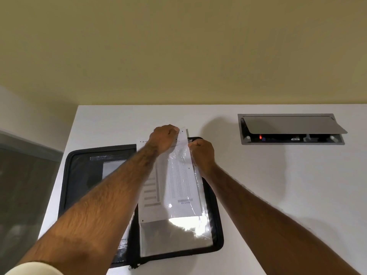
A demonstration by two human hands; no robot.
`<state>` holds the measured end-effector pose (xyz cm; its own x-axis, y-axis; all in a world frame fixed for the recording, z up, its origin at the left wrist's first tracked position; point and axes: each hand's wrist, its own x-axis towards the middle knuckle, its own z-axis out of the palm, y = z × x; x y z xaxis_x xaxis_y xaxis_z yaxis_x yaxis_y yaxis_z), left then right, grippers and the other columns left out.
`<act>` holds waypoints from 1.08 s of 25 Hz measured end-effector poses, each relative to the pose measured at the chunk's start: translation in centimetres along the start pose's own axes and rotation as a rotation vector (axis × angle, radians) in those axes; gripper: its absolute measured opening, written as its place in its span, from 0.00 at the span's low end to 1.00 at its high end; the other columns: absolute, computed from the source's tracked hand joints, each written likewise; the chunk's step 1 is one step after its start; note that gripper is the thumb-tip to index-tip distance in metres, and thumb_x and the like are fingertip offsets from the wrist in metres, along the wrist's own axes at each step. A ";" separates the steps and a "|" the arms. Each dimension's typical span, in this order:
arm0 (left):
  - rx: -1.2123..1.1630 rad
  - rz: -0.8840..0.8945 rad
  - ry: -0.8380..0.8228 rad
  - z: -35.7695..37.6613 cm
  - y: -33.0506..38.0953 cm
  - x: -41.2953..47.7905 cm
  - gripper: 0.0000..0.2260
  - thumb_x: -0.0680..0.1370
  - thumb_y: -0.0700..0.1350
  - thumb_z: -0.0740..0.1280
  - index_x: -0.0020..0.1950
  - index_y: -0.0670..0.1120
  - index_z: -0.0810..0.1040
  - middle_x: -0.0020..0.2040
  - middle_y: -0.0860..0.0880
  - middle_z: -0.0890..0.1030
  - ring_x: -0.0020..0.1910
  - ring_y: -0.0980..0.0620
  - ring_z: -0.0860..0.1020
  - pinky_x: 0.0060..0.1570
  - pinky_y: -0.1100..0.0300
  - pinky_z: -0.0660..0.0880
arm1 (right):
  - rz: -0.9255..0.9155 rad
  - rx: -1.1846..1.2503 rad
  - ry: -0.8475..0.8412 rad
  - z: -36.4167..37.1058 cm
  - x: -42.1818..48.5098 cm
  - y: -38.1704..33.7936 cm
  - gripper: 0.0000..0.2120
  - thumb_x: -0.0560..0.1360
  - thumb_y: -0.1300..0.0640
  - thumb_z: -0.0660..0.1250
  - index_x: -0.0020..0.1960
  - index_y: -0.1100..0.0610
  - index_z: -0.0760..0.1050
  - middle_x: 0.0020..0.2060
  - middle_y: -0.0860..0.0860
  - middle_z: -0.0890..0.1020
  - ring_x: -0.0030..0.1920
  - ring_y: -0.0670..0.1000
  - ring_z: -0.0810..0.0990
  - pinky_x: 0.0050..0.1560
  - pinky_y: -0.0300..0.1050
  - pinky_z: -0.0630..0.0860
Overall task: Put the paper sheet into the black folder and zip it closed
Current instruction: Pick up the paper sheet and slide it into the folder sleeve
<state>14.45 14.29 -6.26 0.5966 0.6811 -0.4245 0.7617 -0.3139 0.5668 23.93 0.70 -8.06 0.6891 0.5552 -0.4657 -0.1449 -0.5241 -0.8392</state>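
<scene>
A black zip folder (79, 175) lies wide open on the white table (258, 185). A clear plastic sleeve (178, 235) lies on its right half. The printed paper sheet (178, 185) is partway inside that sleeve, its top edge sticking out past the folder's far rim. My left hand (163, 138) is shut on the sheet's top edge. My right hand (202, 153) pinches the sleeve's open edge beside the sheet. The folder's zipper pull (131, 267) hangs at the near edge.
A grey cable box (292, 129) with its lid raised is sunk into the table at the back right. The table's left edge runs close to the folder, and a yellow wall rises behind.
</scene>
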 end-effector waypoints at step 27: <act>0.120 0.011 0.287 6.4 -2.9 -10.5 0.27 0.81 0.50 0.62 0.79 0.45 0.60 0.81 0.43 0.59 0.81 0.45 0.56 0.80 0.45 0.52 | 0.159 0.268 0.067 1.0 1.2 -0.5 0.04 0.67 0.70 0.65 0.38 0.65 0.78 0.32 0.53 0.76 0.36 0.53 0.73 0.37 0.47 0.70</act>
<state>7.54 3.82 -7.95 0.5223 0.8307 -0.1928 0.7902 -0.3865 0.4756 24.09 2.27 -8.45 0.6868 0.4311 -0.5852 -0.4305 -0.4075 -0.8054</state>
